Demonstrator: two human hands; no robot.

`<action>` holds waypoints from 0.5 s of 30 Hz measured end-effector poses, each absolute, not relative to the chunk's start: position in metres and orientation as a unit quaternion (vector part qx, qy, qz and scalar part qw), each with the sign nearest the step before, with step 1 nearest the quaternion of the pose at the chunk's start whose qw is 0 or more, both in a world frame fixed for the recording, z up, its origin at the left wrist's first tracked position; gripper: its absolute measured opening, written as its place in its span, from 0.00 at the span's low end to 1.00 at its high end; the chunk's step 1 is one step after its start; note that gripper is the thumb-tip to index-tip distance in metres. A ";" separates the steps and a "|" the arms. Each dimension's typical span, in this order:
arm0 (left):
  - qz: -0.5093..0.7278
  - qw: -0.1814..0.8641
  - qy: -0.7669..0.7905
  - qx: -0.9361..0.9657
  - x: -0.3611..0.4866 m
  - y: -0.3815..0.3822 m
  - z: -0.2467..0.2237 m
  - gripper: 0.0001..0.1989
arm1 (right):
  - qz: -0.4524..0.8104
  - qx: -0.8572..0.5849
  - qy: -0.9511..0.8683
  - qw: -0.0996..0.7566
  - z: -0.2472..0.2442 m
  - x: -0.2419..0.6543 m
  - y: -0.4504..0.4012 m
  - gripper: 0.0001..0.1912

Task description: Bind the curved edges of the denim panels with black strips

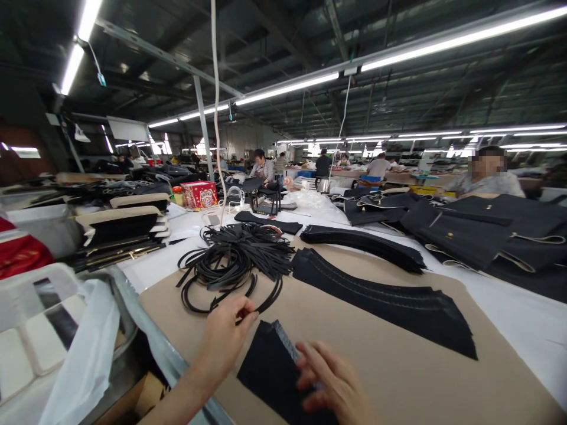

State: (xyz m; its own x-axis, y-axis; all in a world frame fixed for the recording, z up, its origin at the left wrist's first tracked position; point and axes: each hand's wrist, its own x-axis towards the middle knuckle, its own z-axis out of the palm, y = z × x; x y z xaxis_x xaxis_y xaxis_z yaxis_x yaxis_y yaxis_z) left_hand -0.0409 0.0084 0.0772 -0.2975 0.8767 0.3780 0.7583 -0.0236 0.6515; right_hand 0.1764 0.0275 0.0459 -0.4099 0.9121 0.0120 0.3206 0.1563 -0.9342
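- My left hand: thumb and fingertips together, pinched on a thin black strip, which curves out past the fingers toward the upper right.
- My right hand: fingers apart and loosely bent, over the right side of the short black panel; a bit blurred, can't tell if the fingertips touch it.
- Short black panel: flat on the tan sheet, between and below my hands, lower end running out of view; speckled grey edging along its upper right side, just beside my right fingertips.
- Black strip: near the panel's top end, just in front of the heap of coiled black strips.
- Long curved panel: flat, right of the heap, stitch-like lines along its length.
- Stack of curved black pieces: behind the long curved panel.
- Dark bag pieces: piled at right on the white tabletop, some with gold-coloured fittings.
- Left side: white plastic basket, near the table edge; red box farther back.
- Background: co-worker in a patterned shirt behind the bag pieces; more people farther off, under strip lights.
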 end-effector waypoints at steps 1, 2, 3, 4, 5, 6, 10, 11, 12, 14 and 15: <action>0.416 0.078 0.683 0.595 -0.037 0.002 0.076 0.06 | 0.590 -0.408 -0.619 0.319 0.048 0.153 0.036 0.28; 0.421 0.080 0.673 0.603 -0.034 -0.004 0.075 0.07 | 0.660 -0.375 -0.557 0.336 0.051 0.132 0.043 0.28; 0.419 0.079 0.667 0.611 -0.032 -0.008 0.075 0.07 | 0.697 -0.347 -0.509 0.367 0.054 0.116 0.049 0.27; 0.416 0.077 0.661 0.620 -0.032 -0.012 0.074 0.07 | 0.717 -0.330 -0.476 0.388 0.057 0.103 0.053 0.26; 0.412 0.073 0.657 0.627 -0.033 -0.015 0.075 0.08 | 0.722 -0.321 -0.455 0.411 0.060 0.095 0.056 0.26; 0.410 0.066 0.655 0.631 -0.037 -0.017 0.077 0.08 | 0.720 -0.318 -0.443 0.430 0.063 0.091 0.060 0.25; 0.425 -0.078 0.655 0.620 -0.071 -0.010 0.098 0.07 | 0.684 -0.316 -0.418 0.508 0.083 0.112 0.074 0.22; 0.422 -0.143 0.657 0.609 -0.083 -0.003 0.104 0.07 | 0.670 -0.307 -0.413 0.536 0.092 0.124 0.077 0.21; 0.410 -0.208 0.662 0.592 -0.095 0.006 0.110 0.08 | 0.651 -0.289 -0.410 0.570 0.104 0.137 0.079 0.19; 0.364 -0.286 0.688 0.559 -0.118 0.031 0.115 0.11 | 0.617 -0.252 -0.431 0.608 0.132 0.164 0.080 0.16; 0.329 -0.282 0.707 0.559 -0.128 0.045 0.115 0.13 | 0.595 -0.240 -0.460 0.614 0.147 0.177 0.078 0.14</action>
